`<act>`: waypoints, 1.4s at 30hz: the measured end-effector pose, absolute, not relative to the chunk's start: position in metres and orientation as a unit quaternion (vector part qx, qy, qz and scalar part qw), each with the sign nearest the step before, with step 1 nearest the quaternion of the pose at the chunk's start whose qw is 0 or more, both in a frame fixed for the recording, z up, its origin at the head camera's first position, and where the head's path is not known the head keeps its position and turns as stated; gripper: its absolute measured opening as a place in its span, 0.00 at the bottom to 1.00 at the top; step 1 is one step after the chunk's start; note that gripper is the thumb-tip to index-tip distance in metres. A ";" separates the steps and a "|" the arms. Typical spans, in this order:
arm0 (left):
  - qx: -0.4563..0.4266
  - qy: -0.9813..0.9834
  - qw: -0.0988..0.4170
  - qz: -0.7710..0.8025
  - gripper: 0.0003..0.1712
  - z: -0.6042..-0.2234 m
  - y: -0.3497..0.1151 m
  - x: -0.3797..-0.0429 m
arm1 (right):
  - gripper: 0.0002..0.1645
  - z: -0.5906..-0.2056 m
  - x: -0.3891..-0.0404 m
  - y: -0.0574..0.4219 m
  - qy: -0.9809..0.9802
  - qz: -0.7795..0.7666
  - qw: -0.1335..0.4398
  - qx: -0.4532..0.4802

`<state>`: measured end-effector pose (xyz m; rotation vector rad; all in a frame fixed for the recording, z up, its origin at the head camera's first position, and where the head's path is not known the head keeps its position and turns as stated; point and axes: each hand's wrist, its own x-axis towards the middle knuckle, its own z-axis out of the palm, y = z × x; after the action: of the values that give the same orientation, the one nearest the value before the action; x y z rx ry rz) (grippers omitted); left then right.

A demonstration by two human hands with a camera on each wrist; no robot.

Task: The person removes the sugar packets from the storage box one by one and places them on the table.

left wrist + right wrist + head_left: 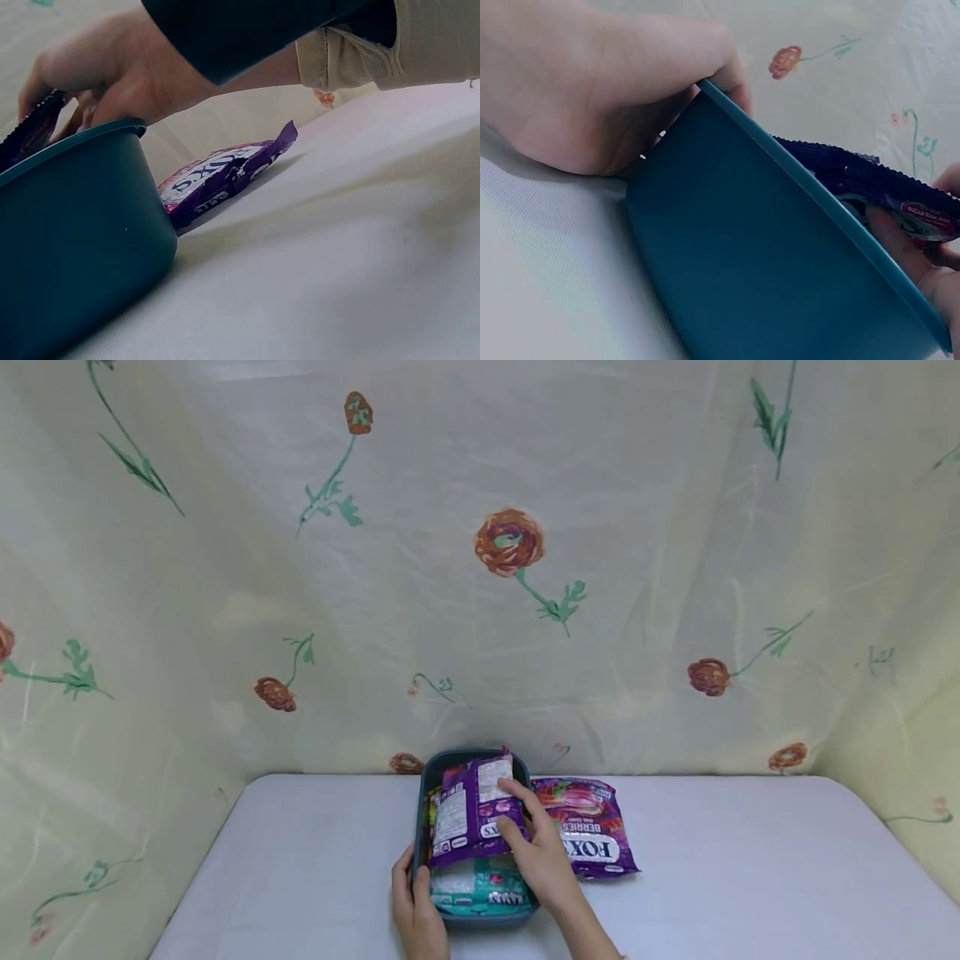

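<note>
A dark teal plastic bin (487,923) stands on the table with candy bags inside. My left hand (418,906) grips its near left side, the thumb hooked over the rim, as the right wrist view also shows. In my right hand (543,857) is a purple Fox's candy bag (459,814), pinched at its right side and tilted over the bin's far part. Below it, a turquoise Fox's bag (487,893) lies inside near the front. More bags under the purple one are mostly hidden.
Another purple Fox's Berries bag (588,827) lies flat on the white table (750,868), just right of the bin. A flower-printed curtain (622,693) hangs behind the table and at both sides.
</note>
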<state>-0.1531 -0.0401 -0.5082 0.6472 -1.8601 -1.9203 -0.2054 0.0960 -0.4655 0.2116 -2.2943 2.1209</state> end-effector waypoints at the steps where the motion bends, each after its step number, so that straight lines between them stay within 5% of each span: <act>1: 0.231 -0.663 0.194 -0.685 0.21 -0.508 -0.040 -0.153 | 0.28 -0.465 -0.205 0.096 -0.733 0.677 0.006 0.068; 15: 0.234 -0.657 0.184 -0.693 0.22 -0.509 -0.043 -0.156 | 0.28 -0.464 -0.202 0.098 -0.729 0.681 0.010 0.072; 32: 0.251 -0.654 0.190 -0.688 0.22 -0.507 -0.045 -0.148 | 0.31 -0.456 -0.201 0.109 -0.575 0.813 -0.089 0.012; 42: 0.239 -0.651 0.179 -0.698 0.23 -0.506 -0.039 -0.153 | 0.31 -0.441 -0.202 0.144 -0.553 0.832 -0.051 -0.006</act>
<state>-0.1529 -0.0391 -0.5055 0.6767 -1.8399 -1.9729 -0.2016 0.1436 -0.4412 -0.0211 -1.7942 2.7014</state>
